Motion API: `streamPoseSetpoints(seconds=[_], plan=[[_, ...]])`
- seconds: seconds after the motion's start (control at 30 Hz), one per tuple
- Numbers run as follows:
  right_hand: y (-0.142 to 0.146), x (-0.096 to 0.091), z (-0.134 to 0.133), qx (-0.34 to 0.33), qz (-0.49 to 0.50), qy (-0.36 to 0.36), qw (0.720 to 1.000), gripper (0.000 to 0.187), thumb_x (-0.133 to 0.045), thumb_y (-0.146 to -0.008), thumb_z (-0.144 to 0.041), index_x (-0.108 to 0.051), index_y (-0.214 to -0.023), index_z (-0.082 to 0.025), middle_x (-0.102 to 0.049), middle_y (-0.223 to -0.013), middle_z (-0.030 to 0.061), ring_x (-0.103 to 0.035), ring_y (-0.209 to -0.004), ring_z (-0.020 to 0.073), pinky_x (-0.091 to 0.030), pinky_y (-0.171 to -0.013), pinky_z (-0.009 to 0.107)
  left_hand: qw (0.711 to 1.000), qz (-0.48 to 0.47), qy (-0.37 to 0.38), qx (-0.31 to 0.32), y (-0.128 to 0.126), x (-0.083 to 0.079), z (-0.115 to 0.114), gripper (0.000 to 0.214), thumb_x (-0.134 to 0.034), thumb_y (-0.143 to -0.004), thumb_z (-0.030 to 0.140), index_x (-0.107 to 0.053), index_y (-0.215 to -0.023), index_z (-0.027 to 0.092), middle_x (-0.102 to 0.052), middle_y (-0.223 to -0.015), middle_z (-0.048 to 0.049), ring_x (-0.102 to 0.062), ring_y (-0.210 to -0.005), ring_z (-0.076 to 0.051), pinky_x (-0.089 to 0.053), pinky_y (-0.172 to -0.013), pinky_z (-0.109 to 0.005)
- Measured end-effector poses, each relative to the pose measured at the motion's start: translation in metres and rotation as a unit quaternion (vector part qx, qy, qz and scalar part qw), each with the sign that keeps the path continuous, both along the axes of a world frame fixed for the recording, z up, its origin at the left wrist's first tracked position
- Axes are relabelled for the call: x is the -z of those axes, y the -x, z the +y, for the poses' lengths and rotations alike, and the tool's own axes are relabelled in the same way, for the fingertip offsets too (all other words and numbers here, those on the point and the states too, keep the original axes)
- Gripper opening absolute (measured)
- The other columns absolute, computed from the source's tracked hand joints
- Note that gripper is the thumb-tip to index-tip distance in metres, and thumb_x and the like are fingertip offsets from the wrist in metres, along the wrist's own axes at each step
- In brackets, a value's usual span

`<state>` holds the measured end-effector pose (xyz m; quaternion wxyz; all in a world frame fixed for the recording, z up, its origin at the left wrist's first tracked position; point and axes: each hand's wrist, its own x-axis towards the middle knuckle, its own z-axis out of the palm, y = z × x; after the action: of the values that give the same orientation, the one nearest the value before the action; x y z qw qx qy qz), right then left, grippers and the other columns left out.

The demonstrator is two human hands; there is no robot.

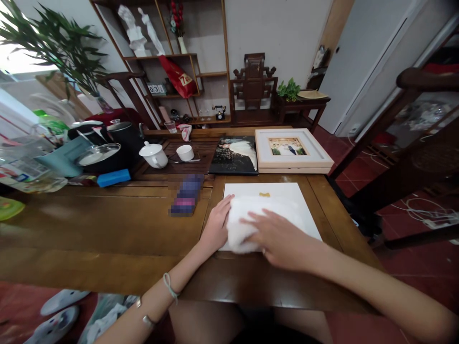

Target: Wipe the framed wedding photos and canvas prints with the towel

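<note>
A white board (287, 191) is lying flat on the wooden counter (107, 239), and a fluffy white cloth (239, 241) is resting on its near and middle part, covering much of its surface. The left grip (216, 225) is resting at the board's left edge, fingers nearly straight and lying close together against the cloth's side; whether the thumb is pinching any of it, I cannot tell. The right grip (279, 235) is spreading over the cloth on top of the board, fingers splayed and slightly blurred, palm down, not closing around anything. A small gold mark (264, 195) is showing near the board's far edge. Just beyond the board, a dark photo panel (233, 155) is lying beside a pale framed picture (289, 145). To the board's left, a pixelated object (186, 195) is lying on the counter; farther left of the board and beyond it, a white cup (185, 153), a white lidded pot (154, 155) and a blue box (114, 177) are sitting.
</note>
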<state>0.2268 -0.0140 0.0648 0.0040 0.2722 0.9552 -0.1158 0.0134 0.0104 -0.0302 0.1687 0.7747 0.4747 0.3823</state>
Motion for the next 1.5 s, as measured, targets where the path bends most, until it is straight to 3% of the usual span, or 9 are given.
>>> streamPoseSetpoints(seconds=[0.1, 0.2, 0.53, 0.73, 0.9, 1.0, 1.17, 1.33, 1.5], plan=[[-0.006, 0.014, 0.049, 0.088, -0.002, -0.077, 0.993, 0.059, -0.053, -0.071, 0.001, -0.061, -0.126, -0.021, -0.038, -0.149, 0.015, -0.03, -0.139, 0.0325, -0.022, -0.111, 0.057, 1.0, 0.008, 0.002, -0.026, -0.003, -0.001, 0.0, 0.042, -0.037, -0.092, 0.012, -0.056, -0.129, 0.019, -0.053, -0.14, -0.0113, -0.045, -0.133, -0.023, -0.036, -0.112, -0.048], [-0.005, 0.021, 0.066, 0.091, -0.025, -0.14, 0.986, 0.057, -0.052, -0.074, 0.002, -0.059, -0.128, -0.017, -0.038, -0.148, 0.0186, -0.031, -0.138, 0.0338, -0.023, -0.111, 0.055, 1.0, 0.009, -0.002, -0.029, -0.006, -0.002, -0.001, 0.043, -0.035, -0.093, 0.013, -0.054, -0.131, 0.018, -0.052, -0.14, -0.0117, -0.045, -0.133, -0.022, -0.036, -0.113, -0.046], [0.007, 0.016, -0.03, -0.052, -0.011, -0.096, 0.994, 0.018, -0.061, -0.084, -0.021, -0.074, -0.096, -0.02, -0.048, -0.141, 0.0179, -0.044, -0.128, 0.0391, -0.037, -0.102, 0.056, 1.0, 0.0, -0.009, 0.012, 0.002, 0.0, -0.001, 0.043, -0.045, -0.091, 0.018, -0.051, -0.134, 0.019, -0.049, -0.143, -0.0134, -0.042, -0.135, -0.025, -0.036, -0.112, -0.049], [-0.02, 0.012, 0.037, 0.021, -0.021, -0.066, 0.997, 0.071, -0.047, -0.07, 0.009, -0.055, -0.13, -0.029, -0.03, -0.154, 0.0086, -0.026, -0.14, 0.0333, -0.022, -0.105, 0.069, 1.0, 0.021, 0.002, -0.019, -0.002, -0.003, -0.001, 0.042, -0.036, -0.092, 0.013, -0.055, -0.13, 0.016, -0.053, -0.139, -0.014, -0.045, -0.133, -0.024, -0.037, -0.111, -0.048], [-0.047, 0.024, 0.076, 0.114, -0.03, -0.19, 0.975, 0.067, -0.041, -0.077, 0.01, -0.055, -0.131, -0.027, -0.024, -0.156, 0.0067, -0.032, -0.137, 0.0378, -0.041, -0.1, 0.06, 1.0, 0.015, 0.0, -0.025, -0.005, -0.001, -0.001, 0.043, -0.034, -0.093, 0.012, -0.054, -0.131, 0.015, -0.052, -0.14, -0.0144, -0.045, -0.134, -0.024, -0.035, -0.112, -0.05], [-0.048, 0.023, 0.063, 0.106, -0.077, -0.206, 0.97, 0.066, -0.046, -0.072, 0.01, -0.059, -0.127, -0.026, -0.032, -0.153, 0.0072, -0.041, -0.13, 0.0404, -0.051, -0.09, 0.055, 0.999, 0.018, -0.001, -0.028, -0.004, 0.0, -0.001, 0.043, -0.034, -0.093, 0.012, -0.054, -0.131, 0.017, -0.052, -0.14, -0.0133, -0.045, -0.134, -0.024, -0.036, -0.112, -0.051], [-0.034, 0.004, -0.003, 0.052, -0.108, -0.15, 0.981, 0.062, -0.058, -0.065, 0.0, -0.063, -0.122, -0.026, -0.04, -0.148, 0.0105, -0.054, -0.116, 0.0432, -0.059, -0.064, 0.044, 0.999, 0.025, -0.005, -0.033, -0.004, -0.001, -0.001, 0.043, -0.035, -0.093, 0.011, -0.053, -0.132, 0.018, -0.052, -0.14, -0.012, -0.044, -0.134, -0.023, -0.037, -0.112, -0.049], [-0.036, -0.008, -0.03, 0.018, -0.057, -0.086, 0.995, 0.054, -0.067, -0.064, -0.011, -0.067, -0.116, -0.026, -0.047, -0.143, 0.0129, -0.058, -0.109, 0.0389, -0.055, -0.079, 0.051, 0.999, 0.031, 0.001, -0.03, -0.005, -0.002, -0.001, 0.042, -0.034, -0.094, 0.012, -0.053, -0.131, 0.015, -0.051, -0.141, -0.0135, -0.044, -0.134, -0.023, -0.036, -0.112, -0.049], [-0.052, 0.013, 0.034, 0.025, 0.046, -0.079, 0.996, 0.059, -0.06, -0.07, -0.01, -0.06, -0.126, -0.029, -0.036, -0.151, 0.0098, -0.032, -0.136, 0.0363, -0.023, -0.107, 0.066, 0.999, 0.028, -0.002, -0.029, -0.004, -0.001, -0.001, 0.042, -0.033, -0.094, 0.012, -0.053, -0.131, 0.013, -0.052, -0.14, -0.0148, -0.044, -0.134, -0.024, -0.036, -0.112, -0.05]])
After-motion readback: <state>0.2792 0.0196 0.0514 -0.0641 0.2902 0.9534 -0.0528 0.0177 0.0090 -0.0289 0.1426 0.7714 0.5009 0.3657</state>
